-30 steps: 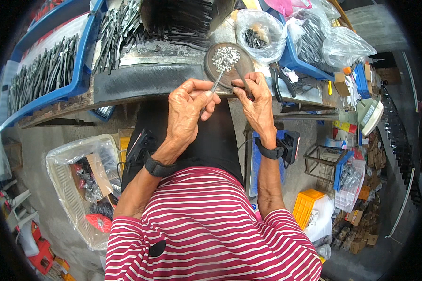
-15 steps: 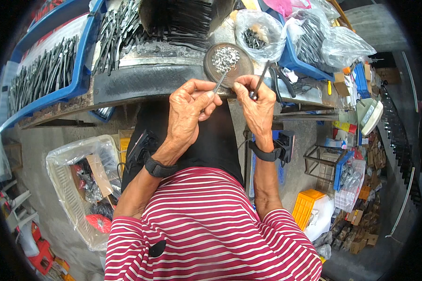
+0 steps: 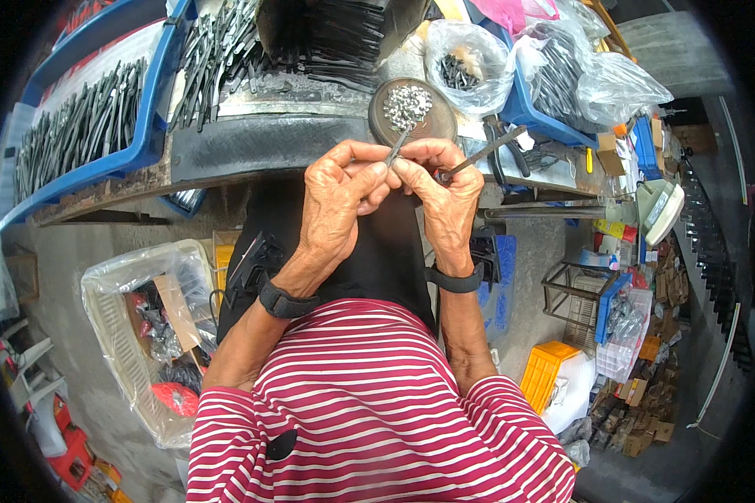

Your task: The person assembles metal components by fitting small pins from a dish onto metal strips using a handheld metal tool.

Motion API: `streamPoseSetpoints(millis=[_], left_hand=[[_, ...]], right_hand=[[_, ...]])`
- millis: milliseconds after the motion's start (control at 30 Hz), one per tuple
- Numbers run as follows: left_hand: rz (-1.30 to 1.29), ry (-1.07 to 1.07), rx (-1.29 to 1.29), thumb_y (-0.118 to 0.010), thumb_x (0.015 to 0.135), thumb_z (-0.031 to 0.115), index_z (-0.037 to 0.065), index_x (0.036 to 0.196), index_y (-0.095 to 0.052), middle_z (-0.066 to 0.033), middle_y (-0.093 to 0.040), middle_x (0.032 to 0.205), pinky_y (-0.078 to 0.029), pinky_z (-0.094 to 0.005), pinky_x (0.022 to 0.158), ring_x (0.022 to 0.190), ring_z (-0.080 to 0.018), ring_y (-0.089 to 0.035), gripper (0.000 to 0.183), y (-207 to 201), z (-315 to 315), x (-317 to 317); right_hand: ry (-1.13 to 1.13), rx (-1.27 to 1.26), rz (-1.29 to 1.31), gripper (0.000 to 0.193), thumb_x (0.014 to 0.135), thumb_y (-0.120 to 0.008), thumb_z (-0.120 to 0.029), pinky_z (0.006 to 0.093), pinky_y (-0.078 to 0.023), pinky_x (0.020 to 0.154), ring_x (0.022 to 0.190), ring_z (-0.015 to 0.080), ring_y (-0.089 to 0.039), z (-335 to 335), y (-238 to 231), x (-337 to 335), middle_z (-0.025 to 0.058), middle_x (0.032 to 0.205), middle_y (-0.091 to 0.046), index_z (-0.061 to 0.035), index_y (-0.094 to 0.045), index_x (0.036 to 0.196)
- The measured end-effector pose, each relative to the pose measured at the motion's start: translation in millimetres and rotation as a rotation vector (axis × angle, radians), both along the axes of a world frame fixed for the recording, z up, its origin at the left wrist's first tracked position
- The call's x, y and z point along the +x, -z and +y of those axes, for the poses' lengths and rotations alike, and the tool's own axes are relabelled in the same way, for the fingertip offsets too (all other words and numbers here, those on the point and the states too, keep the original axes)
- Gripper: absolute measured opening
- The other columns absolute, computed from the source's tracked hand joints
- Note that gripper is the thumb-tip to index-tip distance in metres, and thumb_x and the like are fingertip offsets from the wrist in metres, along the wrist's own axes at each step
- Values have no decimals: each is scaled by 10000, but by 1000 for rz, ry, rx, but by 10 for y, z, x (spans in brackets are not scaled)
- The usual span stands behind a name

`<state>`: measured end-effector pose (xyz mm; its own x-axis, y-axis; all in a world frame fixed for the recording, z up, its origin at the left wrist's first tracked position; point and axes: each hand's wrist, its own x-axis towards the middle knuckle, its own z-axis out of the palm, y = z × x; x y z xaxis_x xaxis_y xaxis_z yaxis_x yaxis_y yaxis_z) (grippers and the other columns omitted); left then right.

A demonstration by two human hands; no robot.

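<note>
My left hand [image 3: 337,191] is closed, pinching a slim dark metal strip [image 3: 400,144] that points up and away toward a round brown dish [image 3: 441,121]. In the dish lies a heap of small silvery parts [image 3: 408,104]. My right hand [image 3: 447,199] is closed around a dark rod-like tool [image 3: 491,152], its shaft sticking out to the right past the fingers. The right thumb and fingertips also meet the strip beside the left fingertips. Whatever sits between the touching fingertips is too small to make out.
Black-handled pliers [image 3: 499,159] lie right of the dish. Behind are a clear bag [image 3: 488,63] of dark parts and a blue crate [image 3: 554,126]. Several dark strips [image 3: 214,63] are piled at left, beside another blue crate [image 3: 153,138]. A plastic-lined basket [image 3: 113,335] stands on the floor.
My right hand has moved left, bringing its fingertips to the strip in my left hand. The rod-like tool has swung from nearly upright to slanting right. My left hand has barely moved.
</note>
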<state>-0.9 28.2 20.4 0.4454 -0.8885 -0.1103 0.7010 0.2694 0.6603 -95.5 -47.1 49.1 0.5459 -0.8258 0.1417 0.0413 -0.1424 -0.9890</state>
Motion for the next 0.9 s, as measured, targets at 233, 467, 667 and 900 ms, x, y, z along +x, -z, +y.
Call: streamPoseSetpoints(millis=[233,467,667,900], left_hand=[[4,16,-28,-561,786,34,-58,930,-529,-84,-585,706,-283,-150,437,519,-42,-413,173,-3,10,4],[-18,101,-23,-562,786,48,-39,924,-536,-81,-578,701,-275,-147,437,527,-44,-421,166,-17,50,77],[-4,159,-114,-555,785,31,-37,912,-536,-83,-574,699,-288,-156,445,532,-46,-422,145,30,40,89],[-299,-135,72,-529,811,-5,-30,915,-556,-37,-566,706,-330,-148,488,556,-30,-429,111,-99,32,-50]], right_hand=[[-26,11,-61,79,751,-623,0,161,-394,491,576,57,-534,-16,44,-9,22,657,-583,3,-585,821],[-80,144,-142,125,720,-650,-8,174,-394,490,561,65,-512,-88,84,-65,36,693,-590,-19,-565,811],[-162,278,-263,212,671,-677,22,191,-409,525,616,85,-538,-116,85,-61,53,740,-596,-33,-541,825],[52,168,-189,232,673,-669,31,207,-455,622,682,98,-567,-20,73,47,54,765,-608,-25,-551,864]])
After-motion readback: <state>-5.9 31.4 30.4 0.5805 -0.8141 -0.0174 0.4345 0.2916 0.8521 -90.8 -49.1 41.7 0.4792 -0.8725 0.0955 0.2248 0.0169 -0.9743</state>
